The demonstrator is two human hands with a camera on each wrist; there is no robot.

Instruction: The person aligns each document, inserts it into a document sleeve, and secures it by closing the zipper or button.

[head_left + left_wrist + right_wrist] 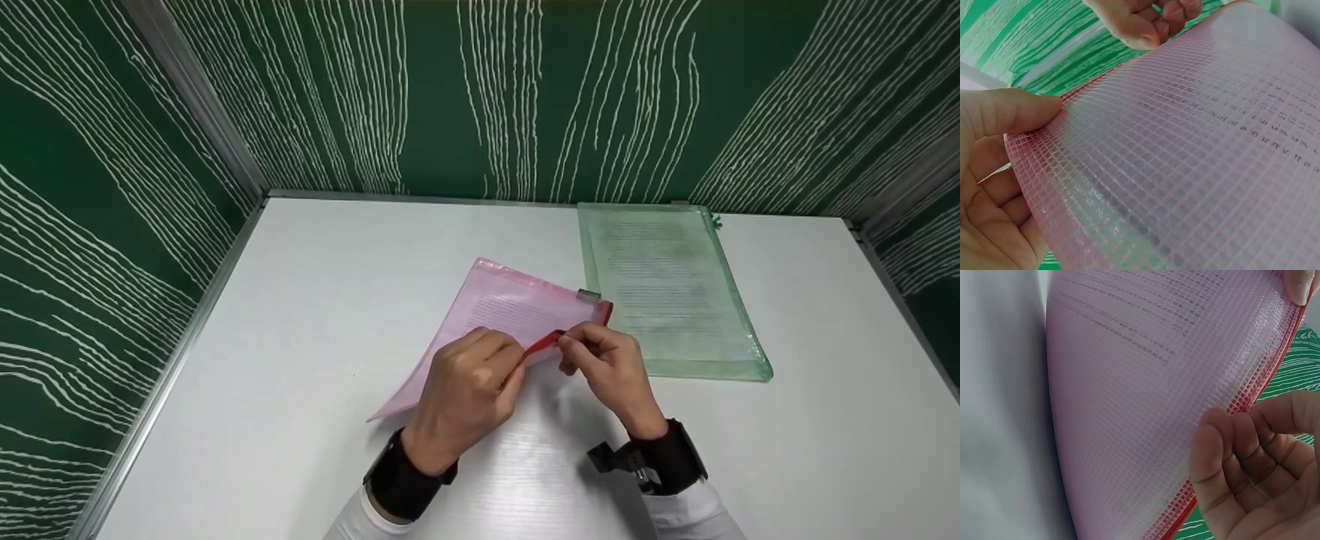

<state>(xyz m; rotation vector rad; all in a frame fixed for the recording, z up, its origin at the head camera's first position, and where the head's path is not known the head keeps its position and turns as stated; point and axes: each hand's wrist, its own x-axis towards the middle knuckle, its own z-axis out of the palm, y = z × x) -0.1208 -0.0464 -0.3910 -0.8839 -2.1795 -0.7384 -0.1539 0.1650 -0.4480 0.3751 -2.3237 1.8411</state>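
Observation:
A pink mesh zip pouch (517,296) with a printed sheet inside is tilted up off the white table, its red zip edge (541,345) toward the person. My left hand (472,375) grips the pouch near one corner; in the left wrist view the thumb (1039,109) lies over the mesh and the other fingers are behind it. The right hand (607,364) pinches the red zip edge farther along. In the right wrist view its curled fingertips (1213,433) overlap that edge, and the zip slider is hidden.
A green zip pouch (675,292) with a printed sheet inside lies flat at the back right, beside the pink one. A dark tab (589,295) shows on the pink pouch's far edge. Green panels with white wavy lines (502,97) stand around the white table (300,300).

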